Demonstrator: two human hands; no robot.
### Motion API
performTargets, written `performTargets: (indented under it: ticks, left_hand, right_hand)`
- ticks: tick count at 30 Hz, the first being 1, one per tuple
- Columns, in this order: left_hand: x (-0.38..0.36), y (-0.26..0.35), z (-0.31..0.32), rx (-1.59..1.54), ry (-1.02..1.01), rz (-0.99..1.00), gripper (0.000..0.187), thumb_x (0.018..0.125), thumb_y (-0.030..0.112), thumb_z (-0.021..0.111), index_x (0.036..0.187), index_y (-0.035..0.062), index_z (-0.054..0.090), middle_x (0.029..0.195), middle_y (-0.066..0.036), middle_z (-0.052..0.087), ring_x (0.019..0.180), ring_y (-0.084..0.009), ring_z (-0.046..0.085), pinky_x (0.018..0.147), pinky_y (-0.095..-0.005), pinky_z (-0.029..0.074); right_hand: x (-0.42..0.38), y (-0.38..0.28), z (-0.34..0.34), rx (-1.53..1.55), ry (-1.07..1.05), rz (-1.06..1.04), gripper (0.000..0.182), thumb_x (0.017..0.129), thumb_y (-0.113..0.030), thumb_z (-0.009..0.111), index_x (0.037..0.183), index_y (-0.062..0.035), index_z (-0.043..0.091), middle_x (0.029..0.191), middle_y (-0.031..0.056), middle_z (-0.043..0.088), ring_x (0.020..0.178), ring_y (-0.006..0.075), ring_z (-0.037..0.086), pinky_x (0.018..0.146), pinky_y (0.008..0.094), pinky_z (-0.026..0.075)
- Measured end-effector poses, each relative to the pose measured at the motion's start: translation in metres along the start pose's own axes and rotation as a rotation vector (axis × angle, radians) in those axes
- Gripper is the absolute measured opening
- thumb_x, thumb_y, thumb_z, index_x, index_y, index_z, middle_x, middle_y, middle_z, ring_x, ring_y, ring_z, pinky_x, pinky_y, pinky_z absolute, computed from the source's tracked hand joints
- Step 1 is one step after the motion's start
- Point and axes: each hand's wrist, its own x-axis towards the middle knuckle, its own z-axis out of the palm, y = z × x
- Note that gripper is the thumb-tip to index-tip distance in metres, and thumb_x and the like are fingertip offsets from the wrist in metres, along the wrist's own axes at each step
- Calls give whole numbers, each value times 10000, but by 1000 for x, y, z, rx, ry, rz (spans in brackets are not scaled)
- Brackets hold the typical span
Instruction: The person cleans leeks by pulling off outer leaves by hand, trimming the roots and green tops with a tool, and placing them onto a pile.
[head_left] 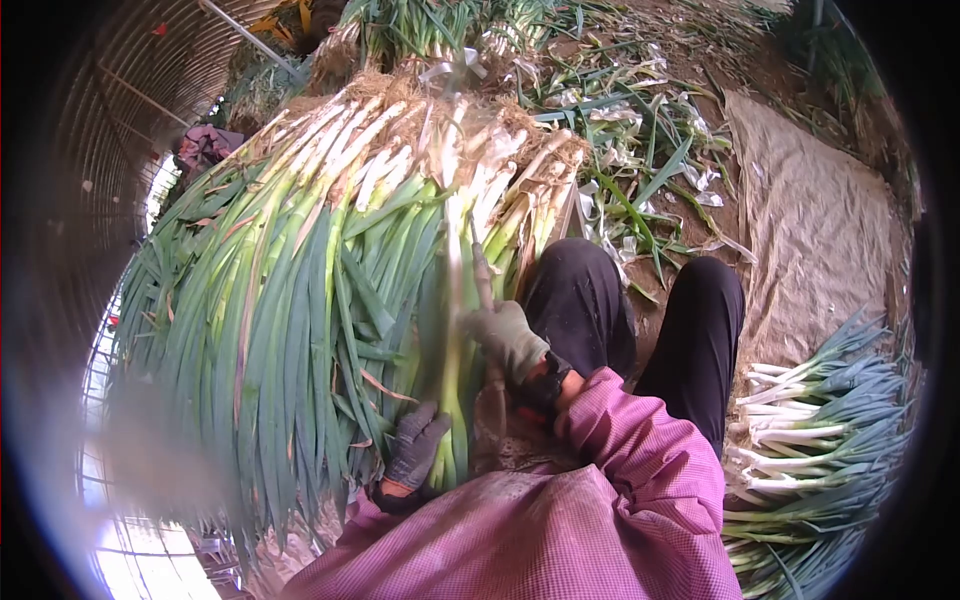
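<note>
My left hand (416,445), in a dark grey glove, is closed around the leafy green end of a leek (455,330). The leek's white shank and roots point away from me, and its root end looks blurred. Just right of it, my right hand (508,340), in a pale grey-green glove, grips a slim wand-like nozzle (483,275). Its thin tip lies alongside the leek's pale part; a hose-like length shows below the hand. To the left spreads a thick pile of leeks (290,290), roots away from me and leaves hanging toward me.
Stripped leeks (800,430) with white shanks lie at the right beside a brown cloth sheet (800,230). Peelings and leaf scraps (650,150) litter the ground ahead. More leeks (430,25) stand bundled at the back. My knees (580,300) are just right of the pile.
</note>
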Motion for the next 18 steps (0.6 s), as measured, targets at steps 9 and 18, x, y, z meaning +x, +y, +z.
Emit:
performTargets:
  ticks: [9, 18]
  left_hand:
    - [-4, 36, 10, -158, -85, 71, 308, 876, 104, 617, 1167, 6, 590, 953, -50, 624, 881, -147, 582, 785, -320, 488]
    - [142, 102, -47, 1492, 902, 535, 87, 817, 94, 561, 899, 120, 553, 840, -41, 570, 787, -187, 568, 682, -328, 460]
  right_hand:
    - [-45, 5, -12, 240, 47, -59, 295, 816, -116, 692, 1034, 74, 632, 874, 86, 649, 723, 163, 590, 654, 298, 478]
    - [-64, 25, 5, 277, 62, -137, 94, 811, -95, 660, 874, -32, 631, 698, -5, 574, 582, 114, 516, 550, 257, 423]
